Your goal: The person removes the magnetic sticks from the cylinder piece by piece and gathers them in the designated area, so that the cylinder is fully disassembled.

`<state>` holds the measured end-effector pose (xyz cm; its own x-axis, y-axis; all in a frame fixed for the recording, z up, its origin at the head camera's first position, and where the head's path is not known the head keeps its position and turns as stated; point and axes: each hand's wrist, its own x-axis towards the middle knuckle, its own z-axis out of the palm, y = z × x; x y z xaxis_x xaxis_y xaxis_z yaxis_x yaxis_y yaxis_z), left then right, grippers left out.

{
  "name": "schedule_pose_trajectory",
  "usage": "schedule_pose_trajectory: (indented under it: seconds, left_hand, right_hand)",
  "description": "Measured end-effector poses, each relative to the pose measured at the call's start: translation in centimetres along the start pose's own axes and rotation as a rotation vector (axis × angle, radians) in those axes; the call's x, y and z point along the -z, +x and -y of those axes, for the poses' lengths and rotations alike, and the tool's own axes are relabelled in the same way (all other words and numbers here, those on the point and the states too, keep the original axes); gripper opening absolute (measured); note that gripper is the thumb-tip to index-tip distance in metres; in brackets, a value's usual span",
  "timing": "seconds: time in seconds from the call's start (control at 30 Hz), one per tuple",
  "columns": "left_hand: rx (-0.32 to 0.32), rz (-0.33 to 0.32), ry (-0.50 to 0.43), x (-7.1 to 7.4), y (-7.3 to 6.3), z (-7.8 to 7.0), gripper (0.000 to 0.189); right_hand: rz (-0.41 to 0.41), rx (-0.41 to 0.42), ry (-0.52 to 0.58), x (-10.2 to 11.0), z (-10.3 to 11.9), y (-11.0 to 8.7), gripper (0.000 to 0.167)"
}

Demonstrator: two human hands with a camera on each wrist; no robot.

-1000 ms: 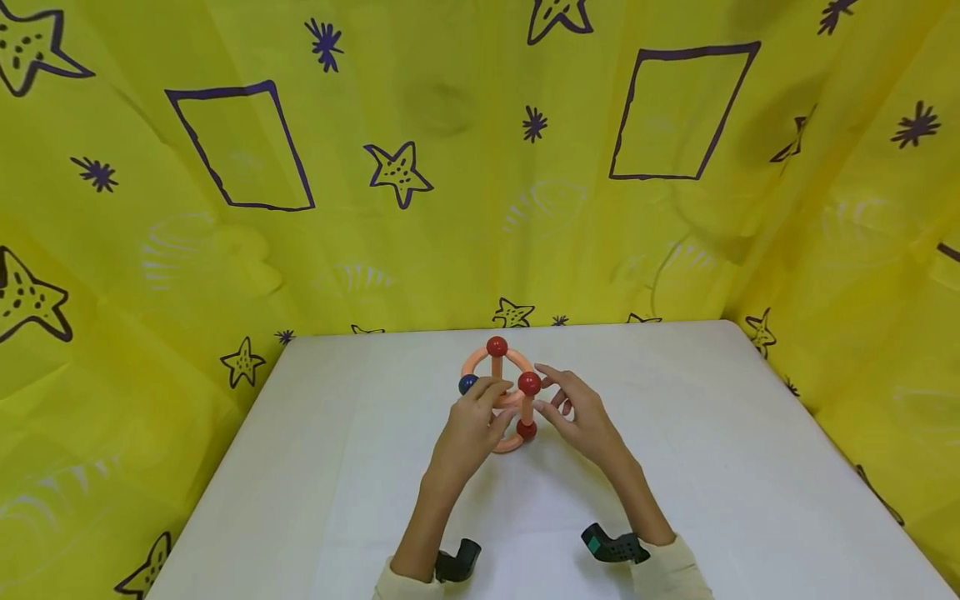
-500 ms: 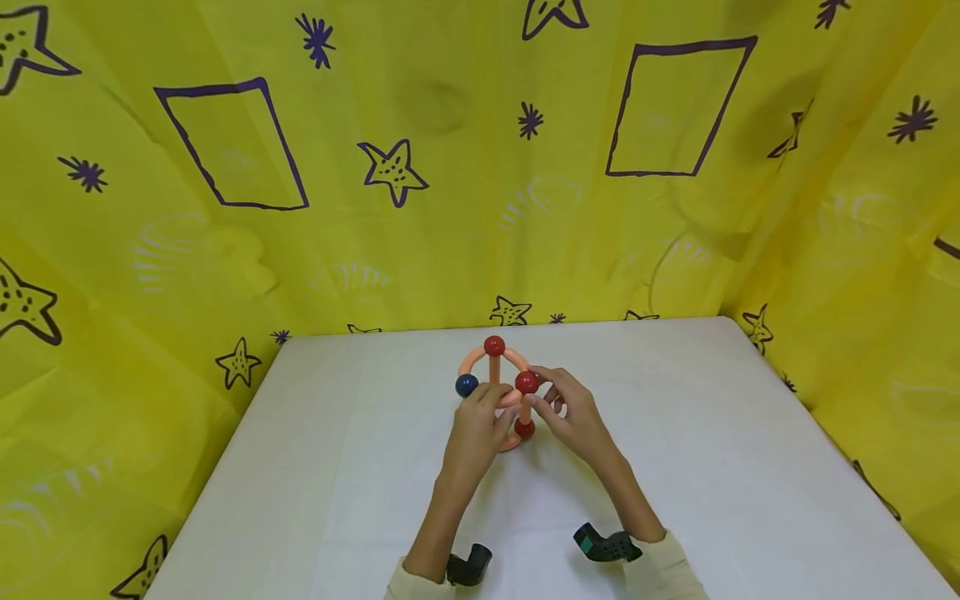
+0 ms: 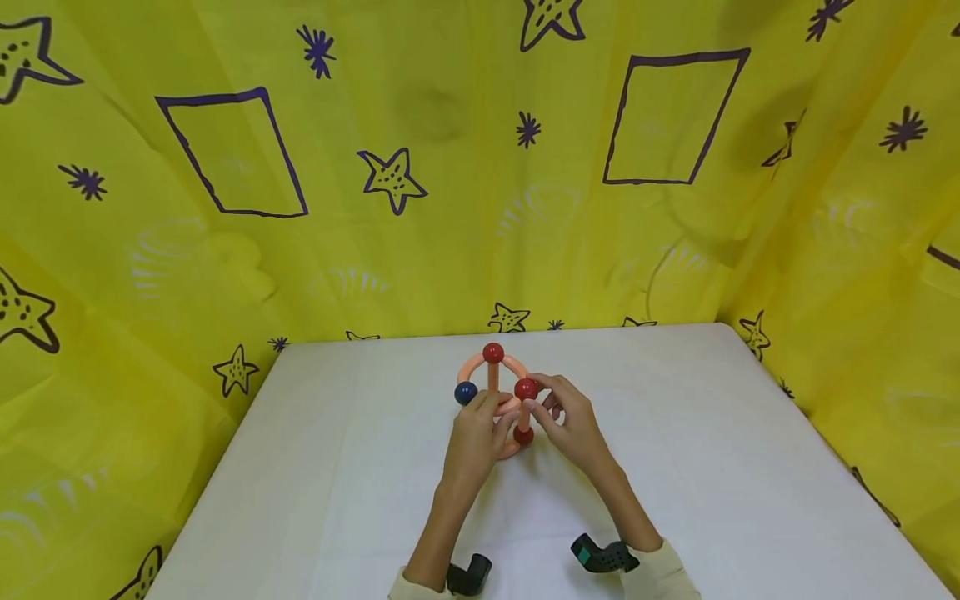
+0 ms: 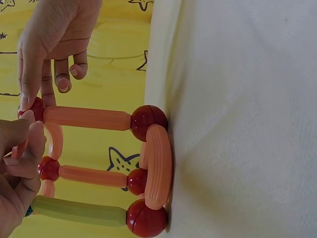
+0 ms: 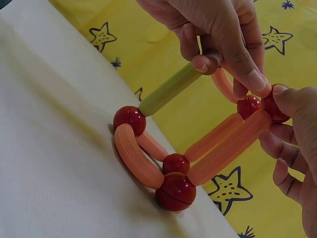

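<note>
A frame of magnetic balls and sticks stands upright between the hands. Its base has red balls [image 4: 147,218] joined by curved orange sticks [image 4: 159,168]. Two straight orange sticks [image 4: 88,118] and one green stick [image 5: 171,89] rise from it. On top sit a blue ball [image 3: 466,393], a red ball [image 3: 492,352] at the back and another red ball [image 3: 526,389] at the right. My left hand [image 3: 472,437] pinches the curved orange stick [image 3: 508,407] along the top front. With thumb and fingertips, my right hand [image 3: 573,421] pinches the right-hand top ball, right at that stick's end.
The frame stands on a white-covered table [image 3: 360,467], towards its far edge. A yellow curtain [image 3: 450,250] with drawn starfish hangs behind and along both sides. Black wrist-camera mounts [image 3: 604,553] sit on both wrists, above the table.
My right hand has come in from just beside the right-hand top red ball and now pinches it. My left hand has drawn slightly away from the blue ball, keeping its pinch on the curved stick.
</note>
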<state>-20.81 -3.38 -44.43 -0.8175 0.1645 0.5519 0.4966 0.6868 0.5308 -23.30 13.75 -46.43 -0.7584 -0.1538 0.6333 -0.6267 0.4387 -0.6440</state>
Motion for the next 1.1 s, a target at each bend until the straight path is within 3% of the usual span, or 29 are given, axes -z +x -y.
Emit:
schedule_pose_trajectory:
  seconds: [0.47, 0.9, 1.1]
  left_hand:
    - [-0.035, -0.01, 0.031, 0.07, 0.1, 0.24, 0.023]
    - [-0.079, 0.007, 0.03, -0.14, -0.07, 0.14, 0.018]
    - [-0.07, 0.011, 0.05, 0.07, -0.07, 0.07, 0.016]
  right_hand:
    - [-0.029, 0.049, -0.016, -0.41, -0.34, 0.05, 0.039]
    - [-0.059, 0.052, -0.016, -0.23, -0.46, -0.03, 0.039]
    - [-0.046, 0.044, 0.003, -0.27, -0.69, -0.01, 0.039]
